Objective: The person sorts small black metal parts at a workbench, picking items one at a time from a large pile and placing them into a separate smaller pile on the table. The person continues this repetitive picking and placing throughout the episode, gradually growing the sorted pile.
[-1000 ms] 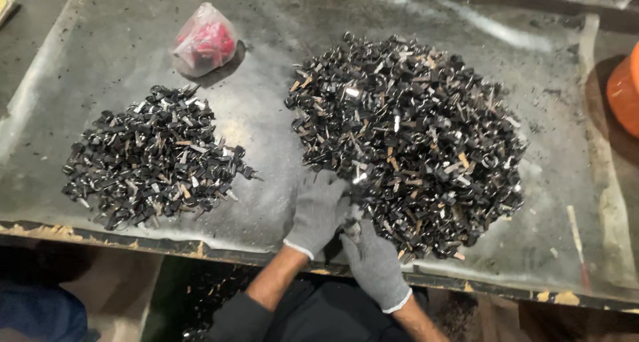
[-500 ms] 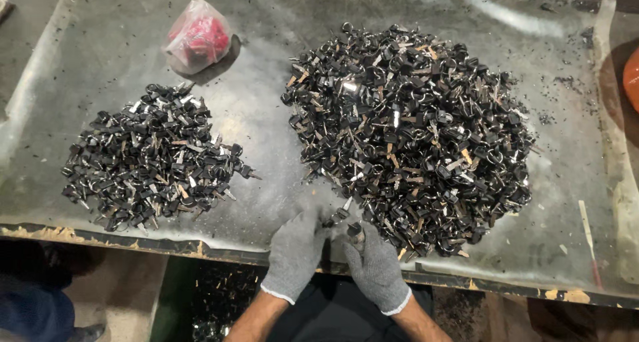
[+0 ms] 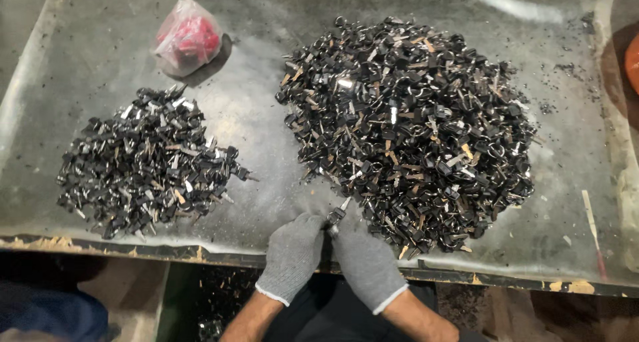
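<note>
Both gloved hands drawn back to table edge (image 3: 219,252), left hand (image 3: 293,255), right hand (image 3: 366,262) pinching key (image 3: 336,215)

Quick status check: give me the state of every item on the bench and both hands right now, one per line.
Left hand: gloved, pinching a small key together with the right.
Right hand: gloved, gripping the same key.
Key: held between both hands, blade pointing up.
Large pile: heaped, loose, beside the hands.
Small pile: heaped, untouched.
Plastic bag: closed, holding red contents.
Metal table: dusty, scuffed.
</note>
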A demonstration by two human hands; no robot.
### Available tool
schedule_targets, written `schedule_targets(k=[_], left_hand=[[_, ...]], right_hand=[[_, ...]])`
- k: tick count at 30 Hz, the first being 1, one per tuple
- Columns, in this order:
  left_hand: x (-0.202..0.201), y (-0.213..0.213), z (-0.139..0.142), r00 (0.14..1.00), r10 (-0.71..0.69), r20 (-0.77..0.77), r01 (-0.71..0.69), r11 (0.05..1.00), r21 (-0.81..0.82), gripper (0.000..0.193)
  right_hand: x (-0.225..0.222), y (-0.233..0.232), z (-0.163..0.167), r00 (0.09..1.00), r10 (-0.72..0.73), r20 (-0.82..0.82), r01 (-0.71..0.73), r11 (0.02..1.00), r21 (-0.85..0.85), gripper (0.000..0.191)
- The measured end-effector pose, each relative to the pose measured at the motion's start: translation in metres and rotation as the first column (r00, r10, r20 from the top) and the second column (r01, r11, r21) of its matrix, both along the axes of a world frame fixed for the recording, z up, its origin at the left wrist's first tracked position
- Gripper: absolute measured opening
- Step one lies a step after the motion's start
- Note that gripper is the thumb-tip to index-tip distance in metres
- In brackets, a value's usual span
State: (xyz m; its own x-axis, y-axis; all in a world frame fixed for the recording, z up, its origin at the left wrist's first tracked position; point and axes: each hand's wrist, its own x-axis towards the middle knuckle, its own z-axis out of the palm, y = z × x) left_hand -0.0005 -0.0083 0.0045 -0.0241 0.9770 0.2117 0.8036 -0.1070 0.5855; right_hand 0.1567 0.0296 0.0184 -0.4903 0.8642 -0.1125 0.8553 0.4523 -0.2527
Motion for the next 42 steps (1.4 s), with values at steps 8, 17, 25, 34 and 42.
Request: schedule_targets(k=[8, 17, 25, 34, 42], left_hand=[[-0.006, -0.002, -0.005, 0.999, -0.041, 0.022, 0.042, 0.999, -0.004, 0.019], [0.000, -0.002, -0.008, 0.993, -0.050, -0.110, 0.051, 0.999, 0.014, 0.011], [0.004, -0.005, -0.004, 0.996, 0.022, -0.084, -0.022, 1.000, -0.002, 0.029], [-0.003, -0.008, -0.008, 0.999, -0.029, 0.021, 0.028, 0.999, 0.037, 0.042], [0.002, -0.011, -0.010, 0.995, 0.061, 0.073, -0.073, 0.983, 0.169, 0.044]], right_hand=[[0.025, 0.015, -0.004, 0.984, 0.038, -0.172, -0.089, 0.949, -0.303, 0.045], [0.006, 0.015, -0.002, 0.999, 0.023, 0.041, -0.010, 0.956, -0.293, 0.038], [0.012, 0.009, -0.001, 1.000, -0.010, -0.005, 0.009, 0.975, -0.222, 0.050], [0.006, -0.005, -0.012, 0.996, 0.053, 0.073, -0.052, 0.999, -0.013, 0.032], [0.011, 0.022, -0.004, 0.968, -0.069, -0.240, -0.005, 0.955, -0.295, 0.040]])
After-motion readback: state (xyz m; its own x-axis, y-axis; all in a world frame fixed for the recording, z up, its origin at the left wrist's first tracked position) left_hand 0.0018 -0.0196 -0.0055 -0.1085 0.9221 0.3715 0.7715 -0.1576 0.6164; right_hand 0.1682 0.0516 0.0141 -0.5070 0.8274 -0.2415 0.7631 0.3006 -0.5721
